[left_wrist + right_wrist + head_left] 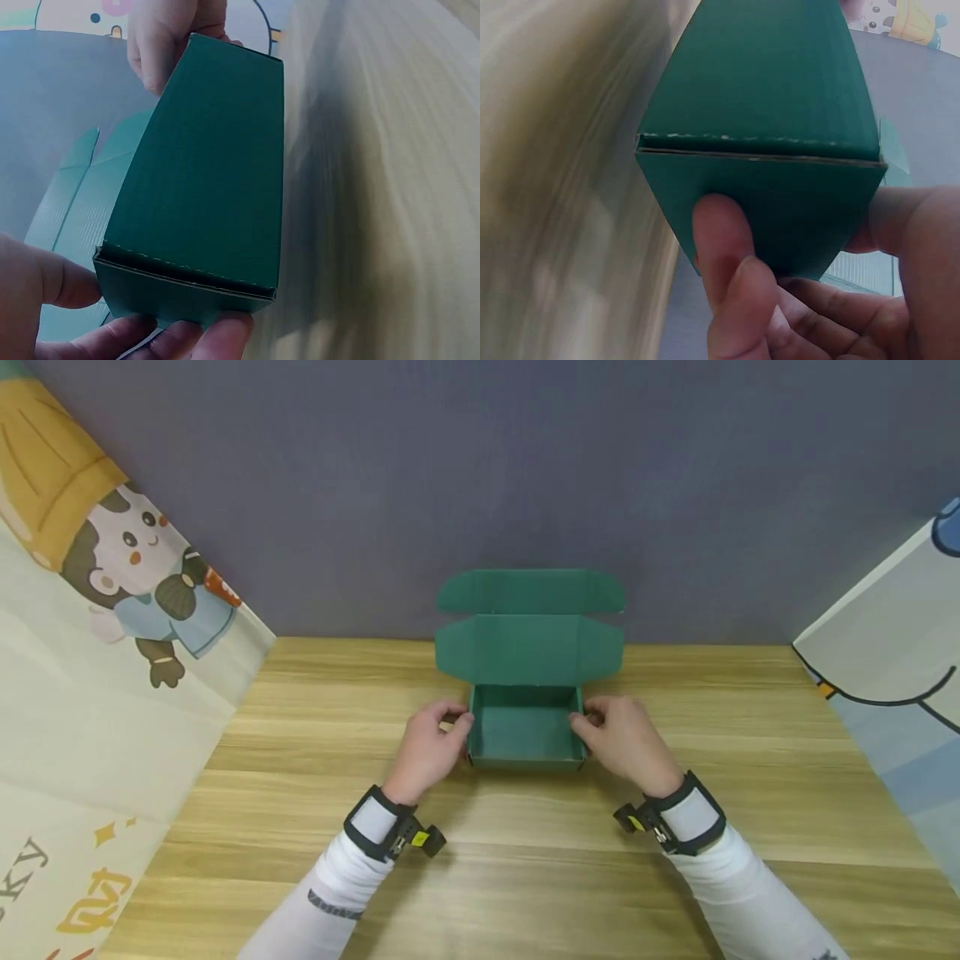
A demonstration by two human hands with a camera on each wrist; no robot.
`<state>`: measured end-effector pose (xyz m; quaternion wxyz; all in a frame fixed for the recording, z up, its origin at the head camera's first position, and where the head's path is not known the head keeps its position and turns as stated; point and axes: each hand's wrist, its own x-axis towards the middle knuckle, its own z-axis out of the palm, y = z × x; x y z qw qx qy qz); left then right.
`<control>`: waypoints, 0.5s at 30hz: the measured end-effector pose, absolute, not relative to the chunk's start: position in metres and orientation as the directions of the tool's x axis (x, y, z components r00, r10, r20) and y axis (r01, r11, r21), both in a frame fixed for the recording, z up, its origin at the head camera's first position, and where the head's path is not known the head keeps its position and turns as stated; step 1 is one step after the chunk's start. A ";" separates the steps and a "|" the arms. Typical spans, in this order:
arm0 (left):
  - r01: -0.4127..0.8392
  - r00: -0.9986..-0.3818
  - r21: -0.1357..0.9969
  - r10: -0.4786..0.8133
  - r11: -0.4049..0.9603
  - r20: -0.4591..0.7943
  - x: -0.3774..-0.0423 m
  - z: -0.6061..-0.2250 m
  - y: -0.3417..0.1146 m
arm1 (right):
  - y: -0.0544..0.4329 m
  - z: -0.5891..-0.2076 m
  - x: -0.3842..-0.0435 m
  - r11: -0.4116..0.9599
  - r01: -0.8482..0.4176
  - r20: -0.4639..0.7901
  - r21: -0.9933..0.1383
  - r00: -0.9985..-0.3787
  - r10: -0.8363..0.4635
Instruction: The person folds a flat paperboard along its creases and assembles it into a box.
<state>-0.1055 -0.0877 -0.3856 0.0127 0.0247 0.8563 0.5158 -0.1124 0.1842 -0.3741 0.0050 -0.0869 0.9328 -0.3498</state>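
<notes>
A green cardboard box (527, 727) stands on the wooden table with its lid (527, 647) raised at the back, side flaps spread. Nothing lies inside it. My left hand (431, 743) grips the left wall, thumb at the top edge and fingers against the outside. On the opposite wall my right hand (626, 739) holds the box in the same way. The left wrist view shows the box's front face (210, 165) and the left fingertips (225, 334) pressed on its end. In the right wrist view, right fingers (724, 232) lie against the other end panel (795, 217).
The wood-grain table (525, 868) reaches forward to a dark grey-blue backdrop (525, 468). A pale cloth with a cartoon figure (142, 560) flanks the left side. Another printed cloth (892, 635) borders the right. A strapped-on camera sits on each wrist.
</notes>
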 end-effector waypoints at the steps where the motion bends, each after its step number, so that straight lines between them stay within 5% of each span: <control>1: 0.021 -0.998 0.883 0.058 0.469 -0.006 -0.105 -0.387 -0.088 | 0.184 -0.376 -0.112 0.741 -0.158 0.050 -0.653 -0.985 -0.167; 15: -0.037 -0.991 0.887 0.098 0.461 -0.093 -0.100 -0.401 -0.095 | 0.183 -0.390 -0.104 0.750 -0.144 -0.001 -0.646 -0.982 -0.189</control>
